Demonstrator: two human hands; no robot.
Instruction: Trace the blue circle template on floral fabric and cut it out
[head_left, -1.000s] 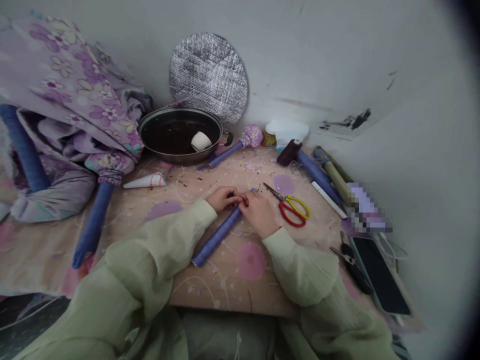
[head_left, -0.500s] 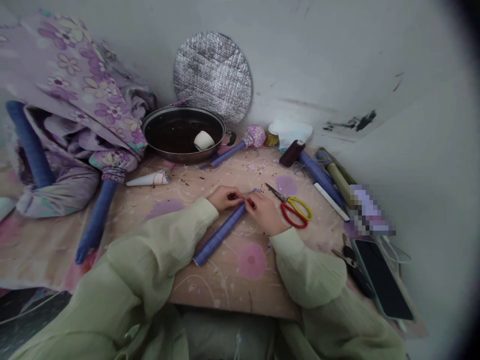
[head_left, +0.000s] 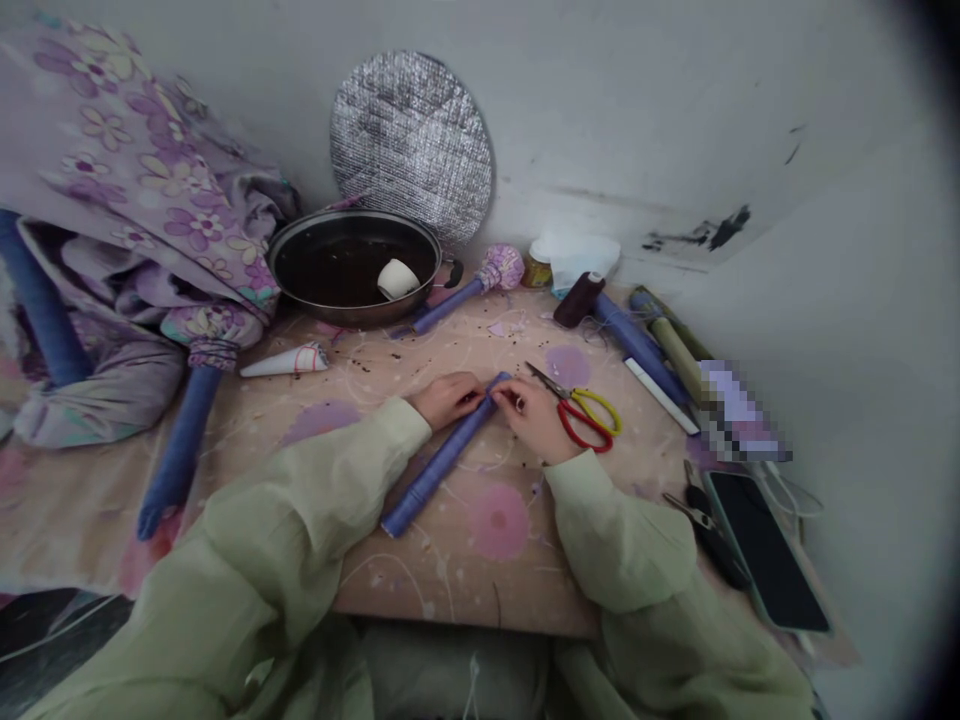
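Both hands meet at the far end of a purple roll (head_left: 439,462) that lies slantwise on the table (head_left: 465,570), near end toward the person. Left hand (head_left: 448,397) has fingers curled, pinching the roll's top from the left; right hand (head_left: 538,418) pinches from the right, fingertips closed on the same end. Compared with a second ago the hands have parted slightly, so the roll's tip now shows between them; the roll itself has barely shifted. Likely the end is being worked or tied off. Red-and-yellow scissors (head_left: 581,415) lie just beside the right hand; a dark pan (head_left: 352,265) sits behind; a phone (head_left: 765,548) lies well apart, right.
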